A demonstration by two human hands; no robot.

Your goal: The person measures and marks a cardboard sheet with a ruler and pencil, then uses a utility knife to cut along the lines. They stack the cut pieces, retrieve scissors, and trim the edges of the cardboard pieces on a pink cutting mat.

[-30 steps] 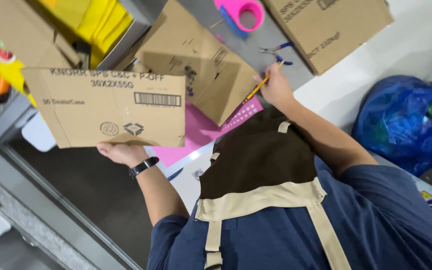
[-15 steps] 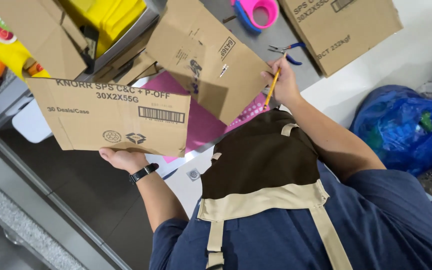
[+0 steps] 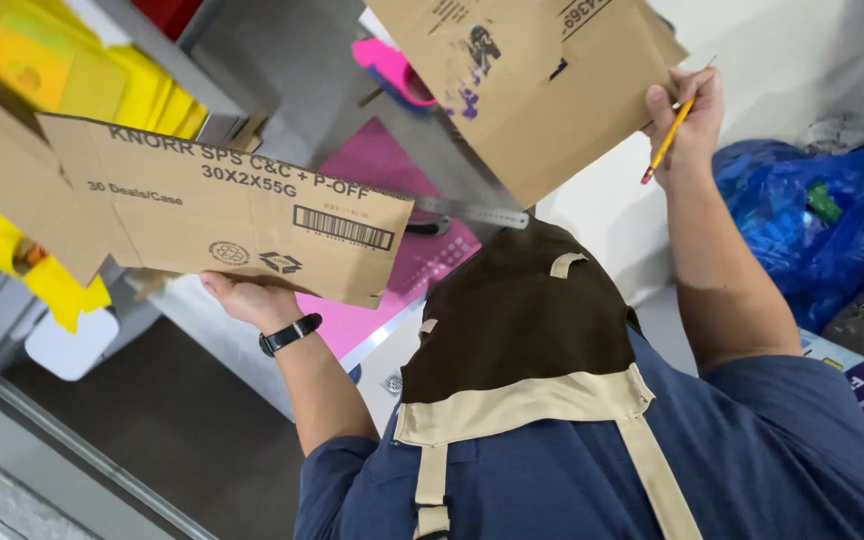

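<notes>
Left hand (image 3: 252,298) holds the flattened carton (image 3: 222,215) from beneath, now raised nearer the camera. Right hand (image 3: 687,120) grips a pencil (image 3: 666,140) and has lifted the second carton (image 3: 542,80) off the surface (image 3: 612,215).

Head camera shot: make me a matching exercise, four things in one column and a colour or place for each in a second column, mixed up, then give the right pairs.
Things:
1. pencil
2. flattened cardboard box
3. plastic bag
4. wristwatch

Colour or place:
A. blue, at the right edge
B. black, on the left wrist
C. yellow, in the right hand
D. brown, resting on the left hand

Pairs: 1-C, 2-D, 3-A, 4-B
</notes>
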